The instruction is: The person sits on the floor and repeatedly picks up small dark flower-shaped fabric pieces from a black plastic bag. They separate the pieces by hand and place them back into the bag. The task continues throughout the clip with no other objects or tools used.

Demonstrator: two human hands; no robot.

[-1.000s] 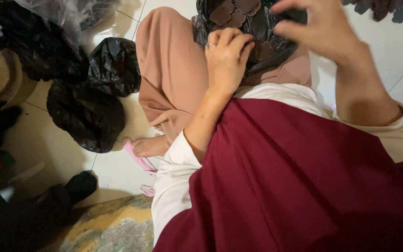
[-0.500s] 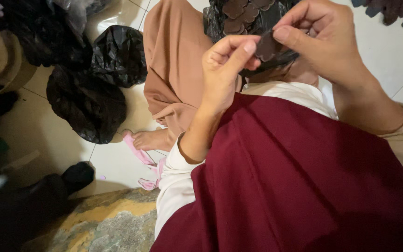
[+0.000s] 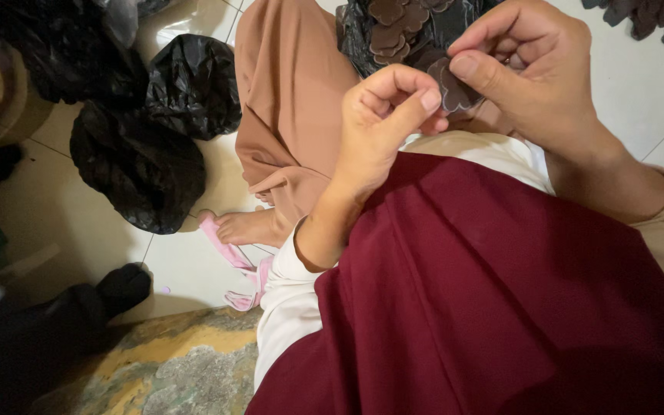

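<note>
Pale glossy floor tiles [image 3: 194, 269] with crumpled black plastic bags [image 3: 136, 161] at upper left lie behind the right hand [image 3: 536, 81], whose thumb and forefinger pinch a thin dark brown scalloped fabric petal [image 3: 455, 91] at top centre, while the left hand [image 3: 382, 127], fingers curled shut, touches the petal's left edge.

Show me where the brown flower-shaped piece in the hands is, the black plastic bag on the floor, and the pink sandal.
flower-shaped piece [image 3: 455, 91], head view, on its scalloped lower edge.
black plastic bag [image 3: 136, 169], head view, middle of its crumpled side.
pink sandal [image 3: 228, 257], head view, on the strap beside the foot.
</note>
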